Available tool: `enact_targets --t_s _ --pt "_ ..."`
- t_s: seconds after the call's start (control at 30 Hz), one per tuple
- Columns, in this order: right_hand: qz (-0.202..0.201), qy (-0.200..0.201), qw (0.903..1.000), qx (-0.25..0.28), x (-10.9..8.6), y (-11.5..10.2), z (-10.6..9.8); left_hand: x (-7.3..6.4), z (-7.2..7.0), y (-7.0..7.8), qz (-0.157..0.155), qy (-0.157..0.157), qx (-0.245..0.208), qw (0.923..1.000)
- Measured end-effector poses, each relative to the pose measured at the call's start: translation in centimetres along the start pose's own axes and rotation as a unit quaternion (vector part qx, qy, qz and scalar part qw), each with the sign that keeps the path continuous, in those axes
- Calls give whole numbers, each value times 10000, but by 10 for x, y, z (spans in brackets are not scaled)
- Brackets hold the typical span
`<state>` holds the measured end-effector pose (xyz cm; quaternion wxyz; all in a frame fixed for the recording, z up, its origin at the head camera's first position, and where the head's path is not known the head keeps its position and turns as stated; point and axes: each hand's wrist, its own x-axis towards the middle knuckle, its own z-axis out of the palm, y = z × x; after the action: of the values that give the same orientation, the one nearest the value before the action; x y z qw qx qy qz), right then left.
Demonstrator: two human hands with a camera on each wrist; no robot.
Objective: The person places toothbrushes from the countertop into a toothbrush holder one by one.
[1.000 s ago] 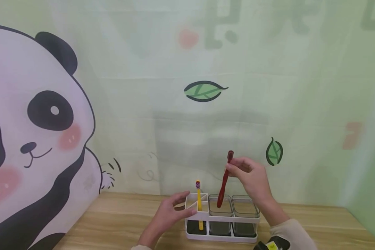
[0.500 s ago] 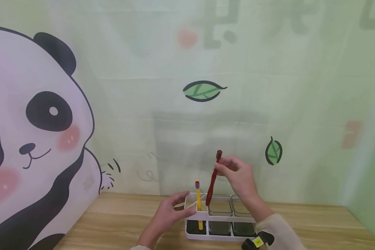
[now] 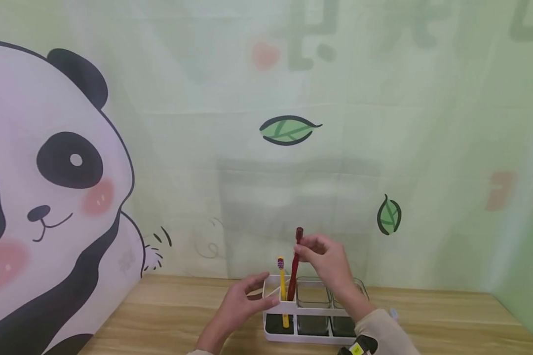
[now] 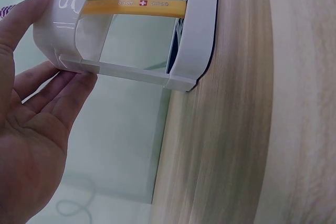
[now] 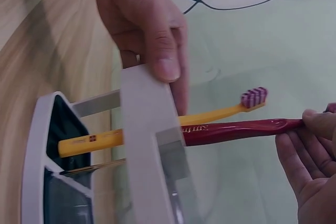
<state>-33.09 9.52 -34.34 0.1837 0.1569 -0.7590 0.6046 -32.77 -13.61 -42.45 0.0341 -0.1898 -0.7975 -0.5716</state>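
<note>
My right hand (image 3: 326, 259) pinches a dark red toothbrush (image 3: 294, 268) just below its head, bristle end up. The lower end of its handle dips into the front left slot of a white toothbrush holder (image 3: 320, 311). In that same part of the holder a yellow toothbrush (image 5: 94, 142) with purple and white bristles stands upright, its foot on the dark base. My left hand (image 3: 244, 298) grips the holder's upper left corner; in the left wrist view the thumb (image 4: 31, 9) lies on the front face and the fingers (image 4: 68, 90) are behind.
Two clear cups (image 3: 313, 291) sit side by side in the holder's middle and right places. The holder stands on a wood-grain table (image 3: 160, 315). Behind it hangs a pale green cloth backdrop (image 3: 182, 148) printed with a panda and leaves.
The right hand has moved left and then down with the red toothbrush, from over the middle cup to the holder's left slot. The left hand keeps its place on the holder.
</note>
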Motion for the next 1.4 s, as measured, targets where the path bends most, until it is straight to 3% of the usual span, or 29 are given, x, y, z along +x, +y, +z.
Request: enact_targets --t_s 0.63,1.4 --pt "136 -360 9991 -169 -13 23 17 0 -1 -2 239 -17 -149 9996" --pt "388 -207 9990 23 -19 36 19 0 0 0 336 9 -191 9993"
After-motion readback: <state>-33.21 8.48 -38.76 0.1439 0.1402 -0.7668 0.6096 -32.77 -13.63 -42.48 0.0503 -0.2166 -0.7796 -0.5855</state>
